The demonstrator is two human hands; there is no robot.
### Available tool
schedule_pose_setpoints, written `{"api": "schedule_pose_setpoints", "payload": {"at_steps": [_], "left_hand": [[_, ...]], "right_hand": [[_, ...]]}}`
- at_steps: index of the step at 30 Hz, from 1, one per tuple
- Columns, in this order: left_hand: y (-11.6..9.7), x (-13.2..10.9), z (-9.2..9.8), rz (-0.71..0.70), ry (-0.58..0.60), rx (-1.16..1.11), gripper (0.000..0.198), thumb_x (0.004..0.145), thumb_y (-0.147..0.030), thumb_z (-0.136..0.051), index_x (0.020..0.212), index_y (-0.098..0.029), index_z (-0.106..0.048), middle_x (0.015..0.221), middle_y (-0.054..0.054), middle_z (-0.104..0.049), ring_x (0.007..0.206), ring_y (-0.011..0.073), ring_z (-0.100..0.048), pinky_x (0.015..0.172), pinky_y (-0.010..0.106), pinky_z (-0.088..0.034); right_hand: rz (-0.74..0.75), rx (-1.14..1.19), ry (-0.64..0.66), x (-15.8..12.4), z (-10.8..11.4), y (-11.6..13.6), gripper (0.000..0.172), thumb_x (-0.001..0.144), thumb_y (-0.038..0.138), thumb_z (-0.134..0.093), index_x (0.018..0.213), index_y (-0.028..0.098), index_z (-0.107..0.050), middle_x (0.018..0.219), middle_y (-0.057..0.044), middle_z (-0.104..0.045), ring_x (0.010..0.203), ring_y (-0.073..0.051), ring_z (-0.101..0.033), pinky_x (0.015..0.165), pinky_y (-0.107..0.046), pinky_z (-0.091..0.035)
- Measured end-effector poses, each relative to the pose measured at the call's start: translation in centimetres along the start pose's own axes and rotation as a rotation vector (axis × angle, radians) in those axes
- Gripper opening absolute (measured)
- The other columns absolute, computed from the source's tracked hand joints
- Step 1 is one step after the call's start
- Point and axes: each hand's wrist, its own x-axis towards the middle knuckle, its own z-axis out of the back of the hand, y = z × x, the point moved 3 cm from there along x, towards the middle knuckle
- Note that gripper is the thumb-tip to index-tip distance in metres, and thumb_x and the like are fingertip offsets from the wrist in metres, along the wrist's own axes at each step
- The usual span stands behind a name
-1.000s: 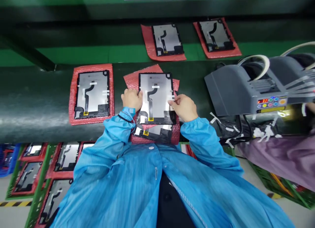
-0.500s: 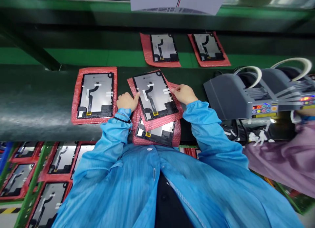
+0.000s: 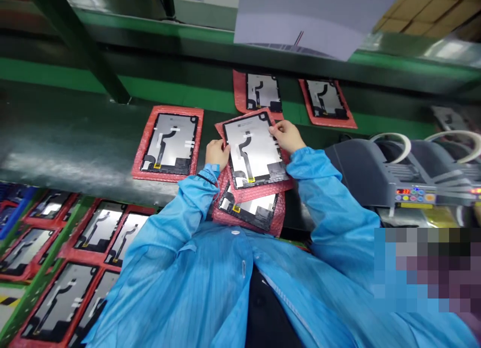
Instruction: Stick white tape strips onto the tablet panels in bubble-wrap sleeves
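In the head view, the left hand [image 3: 217,154] is pinching the left edge of the display panel [image 3: 259,150] between thumb and curled fingers, while the right hand [image 3: 288,136] is reaching higher, pinching its upper right edge. Nearby, four others are lying: one lower panel [image 3: 256,209] partly covered, one side panel [image 3: 171,140] leftward on the table [image 3: 75,132], two rear panels [image 3: 263,90]. The display panel is resting, slightly rotated, between both grips.
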Motion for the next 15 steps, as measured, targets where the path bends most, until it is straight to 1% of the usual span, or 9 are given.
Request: {"api": "schedule_pose_setpoints", "payload": {"at_steps": [3, 5, 6, 7, 9, 10, 12, 14, 15], "left_hand": [[0.6, 0.0, -0.1, 0.009, -0.046, -0.098, 0.017, 0.087, -0.009, -0.060, 0.098, -0.010, -0.074, 0.100, 0.013, -0.075, 0.100, 0.0257, -0.069, 0.100, 0.037, -0.050], [1.3, 0.2, 0.9, 0.020, -0.086, -0.154, 0.022, 0.089, -0.007, -0.057, 0.104, -0.010, -0.074, 0.102, 0.011, -0.076, 0.095, 0.0218, -0.070, 0.095, 0.032, -0.052], [1.9, 0.5, 2.1, 0.016, -0.115, -0.201, 0.024, 0.089, -0.007, -0.057, 0.106, -0.010, -0.074, 0.102, 0.010, -0.077, 0.094, 0.0204, -0.070, 0.093, 0.031, -0.053], [2.5, 0.8, 3.7, 0.004, -0.151, -0.245, 0.025, 0.089, -0.008, -0.057, 0.106, -0.009, -0.074, 0.101, 0.009, -0.078, 0.092, 0.0196, -0.071, 0.091, 0.029, -0.054], [3.9, 1.8, 8.3, -0.033, -0.223, -0.269, 0.024, 0.088, -0.009, -0.059, 0.105, -0.009, -0.075, 0.099, 0.007, -0.078, 0.092, 0.0195, -0.070, 0.090, 0.028, -0.054], [4.6, 2.4, 10.9, -0.044, -0.256, -0.217, 0.023, 0.088, -0.010, -0.059, 0.105, -0.010, -0.075, 0.099, 0.006, -0.078, 0.094, 0.0199, -0.070, 0.091, 0.028, -0.053], [6.3, 3.9, 15.8, 0.005, -0.240, -0.019, 0.024, 0.091, -0.012, -0.056, 0.108, -0.011, -0.074, 0.100, 0.004, -0.077, 0.097, 0.0190, -0.069, 0.096, 0.029, -0.052], [7.9, 5.4, 19.3, 0.055, -0.234, 0.057, 0.028, 0.093, -0.010, -0.053, 0.112, -0.009, -0.073, 0.105, 0.005, -0.077, 0.103, 0.0191, -0.067, 0.102, 0.032, -0.050], [8.7, 6.1, 20.2, 0.088, -0.221, 0.084, 0.029, 0.091, -0.007, -0.052, 0.112, -0.008, -0.073, 0.106, 0.007, -0.077, 0.104, 0.0199, -0.067, 0.104, 0.033, -0.049]], "right_hand": [[0.045, 0.241, 0.101, -0.7, 0.1, 0.8, 0.022, 0.090, 0.035, -0.064, 0.079, 0.022, -0.050, 0.067, 0.002, -0.053, 0.064, -0.016, -0.052, 0.072, -0.033, -0.050], [0.140, 0.368, 0.193, -0.6, -0.6, 2.2, 0.029, 0.089, 0.049, -0.065, 0.085, 0.022, -0.054, 0.074, -0.001, -0.059, 0.071, -0.018, -0.059, 0.074, -0.035, -0.053], [0.189, 0.409, 0.226, -0.4, -1.4, 3.1, 0.033, 0.087, 0.054, -0.066, 0.088, 0.022, -0.056, 0.078, -0.002, -0.062, 0.076, -0.020, -0.062, 0.076, -0.036, -0.054], [0.232, 0.436, 0.247, -0.1, -2.5, 4.3, 0.037, 0.086, 0.057, -0.066, 0.092, 0.022, -0.057, 0.083, -0.003, -0.065, 0.082, -0.021, -0.064, 0.079, -0.037, -0.055], [0.278, 0.468, 0.262, 0.5, -5.7, 6.9, 0.037, 0.087, 0.057, -0.066, 0.097, 0.023, -0.057, 0.091, -0.004, -0.067, 0.090, -0.021, -0.065, 0.086, -0.037, -0.055], [0.281, 0.482, 0.261, 0.9, -7.7, 8.3, 0.035, 0.089, 0.054, -0.066, 0.099, 0.023, -0.056, 0.094, -0.004, -0.068, 0.092, -0.020, -0.066, 0.088, -0.036, -0.055], [0.246, 0.502, 0.249, 1.3, -12.2, 10.8, 0.025, 0.094, 0.044, -0.062, 0.100, 0.022, -0.054, 0.096, -0.002, -0.067, 0.094, -0.017, -0.065, 0.092, -0.034, -0.054], [0.158, 0.478, 0.225, 1.3, -16.3, 12.4, 0.013, 0.098, 0.033, -0.057, 0.097, 0.021, -0.051, 0.092, -0.001, -0.064, 0.091, -0.015, -0.065, 0.092, -0.032, -0.055], [0.125, 0.435, 0.220, 1.2, -18.0, 12.9, 0.010, 0.098, 0.028, -0.056, 0.094, 0.021, -0.050, 0.088, -0.001, -0.062, 0.087, -0.014, -0.064, 0.091, -0.033, -0.056]]}}
